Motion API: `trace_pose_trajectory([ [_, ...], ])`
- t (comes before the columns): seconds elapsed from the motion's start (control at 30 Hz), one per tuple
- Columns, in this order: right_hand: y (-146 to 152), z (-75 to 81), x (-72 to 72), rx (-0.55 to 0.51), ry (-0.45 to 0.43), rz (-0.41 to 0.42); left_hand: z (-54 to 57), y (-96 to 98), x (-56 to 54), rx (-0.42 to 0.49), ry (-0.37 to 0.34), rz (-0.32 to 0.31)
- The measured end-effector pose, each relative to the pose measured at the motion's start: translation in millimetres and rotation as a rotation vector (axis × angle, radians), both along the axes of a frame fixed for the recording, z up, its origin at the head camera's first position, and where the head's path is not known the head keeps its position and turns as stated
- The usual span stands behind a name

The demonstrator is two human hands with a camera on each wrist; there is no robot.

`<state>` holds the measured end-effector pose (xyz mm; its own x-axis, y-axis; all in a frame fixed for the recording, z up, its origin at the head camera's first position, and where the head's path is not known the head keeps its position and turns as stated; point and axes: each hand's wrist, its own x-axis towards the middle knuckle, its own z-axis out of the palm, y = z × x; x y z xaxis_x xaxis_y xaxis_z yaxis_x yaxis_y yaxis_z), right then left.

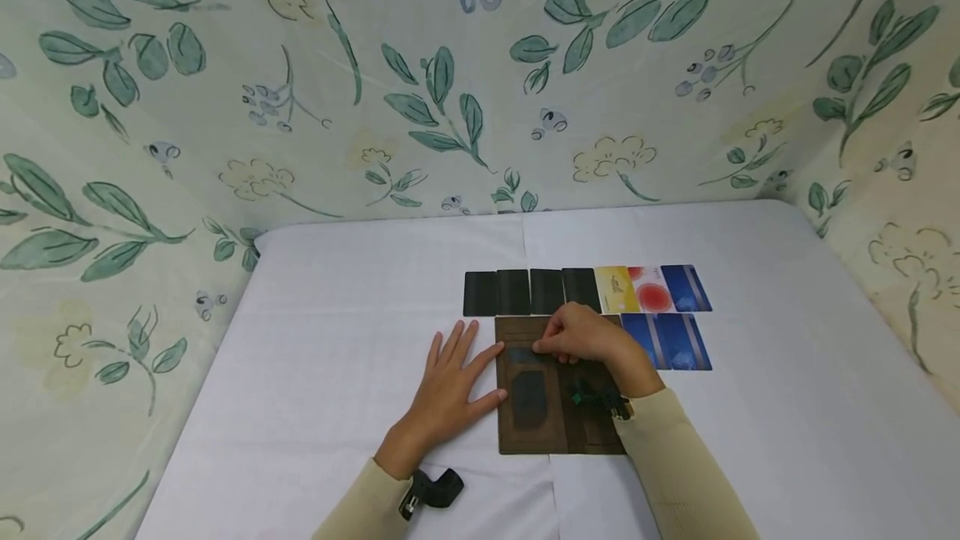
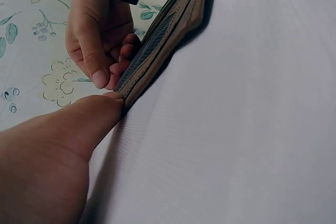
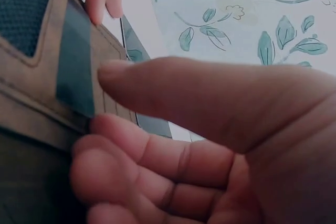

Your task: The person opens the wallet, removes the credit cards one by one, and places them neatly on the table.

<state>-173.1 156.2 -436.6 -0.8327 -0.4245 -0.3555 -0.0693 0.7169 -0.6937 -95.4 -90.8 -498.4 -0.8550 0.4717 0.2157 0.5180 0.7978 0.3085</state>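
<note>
A brown wallet [image 1: 560, 423] lies unfolded on the white cloth. A dark card [image 3: 77, 59] sits partly in a slot of its left half, above a mesh window [image 1: 529, 398]. My left hand [image 1: 442, 394] lies spread at the wallet's left side, thumb and index fingertip touching that edge. Over the wallet, my right hand [image 1: 588, 333] has its fingertips at the card's right end. In the right wrist view its fingers are bent, with a gap between thumb and index finger; the index tip is by the card's corner. Part of the wallet's right half is hidden under the right wrist.
Behind the wallet stands a row of cards: several black cards [image 1: 513, 292], a yellow card [image 1: 617, 288], a white card with red circles [image 1: 651, 290] and a blue card [image 1: 686, 288]. More blue cards [image 1: 678, 342] lie right of the wallet. Floral cloth [image 1: 450, 107] hangs behind the table.
</note>
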Motion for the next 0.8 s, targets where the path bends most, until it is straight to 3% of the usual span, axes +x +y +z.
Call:
trace_pose_trajectory([
  [0.3,-3.3,2.7,3.8,0.025,0.009,0.012,-0.3,1.1,0.3,-0.001,0.005,0.006],
  [0.8,-10.2,1.8,8.0,0.109,0.047,-0.047,0.4,0.5,0.1,0.001,-0.002,0.005],
])
